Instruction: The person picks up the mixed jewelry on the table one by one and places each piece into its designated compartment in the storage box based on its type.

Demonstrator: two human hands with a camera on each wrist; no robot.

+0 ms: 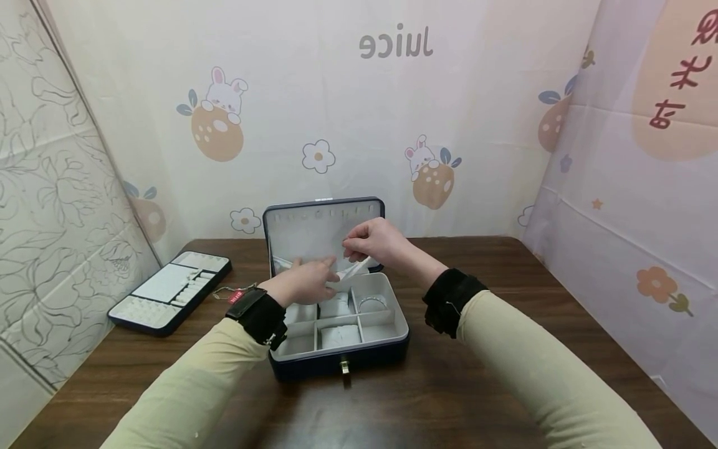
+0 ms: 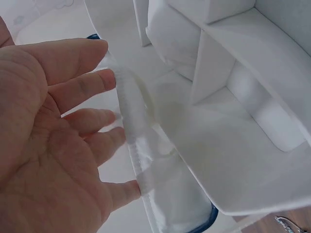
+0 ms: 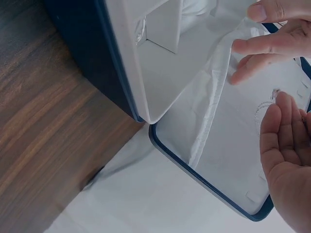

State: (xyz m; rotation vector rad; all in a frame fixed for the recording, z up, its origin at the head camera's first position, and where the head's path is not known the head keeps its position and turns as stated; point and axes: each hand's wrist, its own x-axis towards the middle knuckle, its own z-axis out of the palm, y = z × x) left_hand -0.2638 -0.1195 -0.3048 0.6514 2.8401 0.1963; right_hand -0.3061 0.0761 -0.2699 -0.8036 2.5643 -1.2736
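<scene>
A navy jewelry box (image 1: pixel 339 358) stands open on the table, its lid (image 1: pixel 314 227) raised at the back. My left hand (image 1: pixel 305 280) reaches over the box to the lid's lower part. Its fairly straight fingers touch and draw out the edge of a white fabric pocket (image 2: pixel 127 104). Higher up, before the lid, my right hand (image 1: pixel 373 240) has its thumb and fingertips together. A thin silvery chain (image 3: pixel 259 111) hangs at those fingertips, which pinch it. Part of the chain is hidden by the fingers.
White dividers (image 1: pixel 336 322) split the box into several compartments; one holds a silvery bracelet (image 1: pixel 373 299), others hold white cushions (image 1: pixel 339 337). A navy-edged tray (image 1: pixel 159 287) lies on the table to the left. A chain with a red tag (image 1: pixel 234 296) shows beside my left wrist.
</scene>
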